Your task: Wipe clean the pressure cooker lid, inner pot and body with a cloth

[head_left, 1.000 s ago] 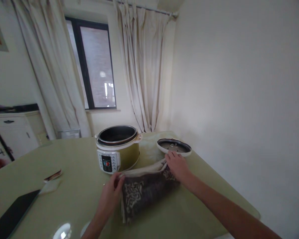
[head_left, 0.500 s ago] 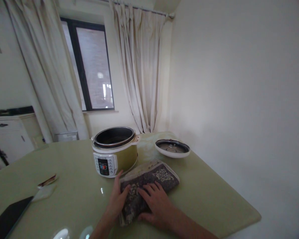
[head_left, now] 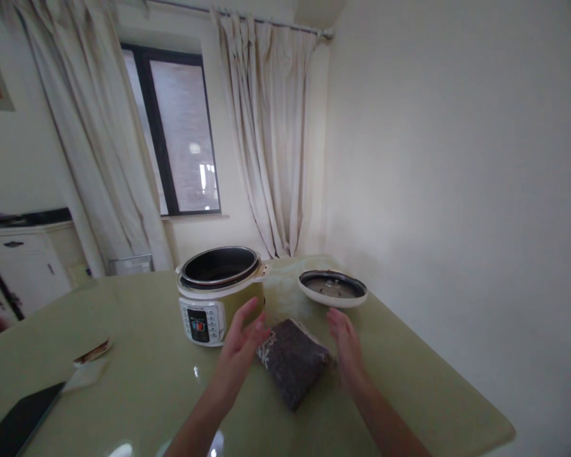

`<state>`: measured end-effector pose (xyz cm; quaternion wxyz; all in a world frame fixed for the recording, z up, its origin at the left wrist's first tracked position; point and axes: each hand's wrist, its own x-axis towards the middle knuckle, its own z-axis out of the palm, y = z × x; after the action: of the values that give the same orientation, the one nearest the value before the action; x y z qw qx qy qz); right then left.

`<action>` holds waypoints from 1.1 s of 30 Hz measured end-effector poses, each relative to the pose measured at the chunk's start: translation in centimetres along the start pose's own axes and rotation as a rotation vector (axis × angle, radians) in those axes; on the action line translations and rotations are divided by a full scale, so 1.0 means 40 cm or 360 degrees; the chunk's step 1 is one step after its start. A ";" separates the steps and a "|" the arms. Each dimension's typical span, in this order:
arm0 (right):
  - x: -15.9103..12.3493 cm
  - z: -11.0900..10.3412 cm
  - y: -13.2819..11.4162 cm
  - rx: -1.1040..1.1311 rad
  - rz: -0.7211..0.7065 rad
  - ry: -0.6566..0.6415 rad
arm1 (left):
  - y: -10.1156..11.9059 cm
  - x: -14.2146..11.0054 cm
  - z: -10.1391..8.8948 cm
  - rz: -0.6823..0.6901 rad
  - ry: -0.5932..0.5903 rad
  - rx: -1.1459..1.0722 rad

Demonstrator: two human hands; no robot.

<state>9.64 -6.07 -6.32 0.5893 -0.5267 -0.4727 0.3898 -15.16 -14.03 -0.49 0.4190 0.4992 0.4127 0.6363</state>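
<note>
A folded dark purple-grey cloth with a pale pattern along its left edge lies on the table, in front of the electric pressure cooker. On its left side is my left hand, fingers stretched out and apart, the fingertips close to the cloth's upper left edge; whether they touch it I cannot tell. My right hand is held upright beside the cloth's right side, open, with the fingers extended and nothing held. The cooker stands uncovered, partly behind my left hand, its dark inner pot showing.
The cooker's round lid lies upside down at the back right, near the wall. A black flat object and a small packet lie on the left of the pale green table. The table's right edge runs along the wall.
The cloth has become a smaller, thicker bundle, with mostly its plain dark side up. Both hands, which were pressing on it, have lifted and moved apart to its two sides.
</note>
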 end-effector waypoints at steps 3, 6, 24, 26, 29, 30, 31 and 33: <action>-0.024 -0.055 0.001 -0.0308 -0.0302 -0.0052 | 0.030 0.048 -0.073 0.0449 0.0299 0.0796; -0.091 -0.035 -0.009 -0.0742 -0.0585 -0.0649 | 0.092 0.120 -0.128 0.0896 0.0529 0.1635; -0.064 0.082 -0.040 -0.1216 -0.0573 -0.0966 | 0.149 0.200 -0.193 0.0900 0.0206 0.2488; -0.051 0.076 -0.032 -0.1003 -0.0487 -0.0874 | 0.163 0.205 -0.187 0.0821 0.0114 0.2545; -0.049 0.071 -0.017 -0.0816 -0.0411 -0.0776 | 0.171 0.217 -0.179 0.0766 0.0101 0.2664; -0.051 0.069 -0.012 -0.0774 -0.0395 -0.0750 | 0.171 0.220 -0.178 0.0788 0.0126 0.2677; -0.053 0.068 -0.007 -0.0731 -0.0381 -0.0724 | 0.169 0.222 -0.180 0.0828 0.0149 0.2665; -0.056 0.066 0.004 -0.0609 -0.0337 -0.0635 | 0.163 0.219 -0.192 0.0937 0.0177 0.2561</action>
<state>6.52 -7.52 -6.80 0.4120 -0.4889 -0.6965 0.3258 -24.81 -8.58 6.97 -0.2655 0.6993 0.6122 0.2564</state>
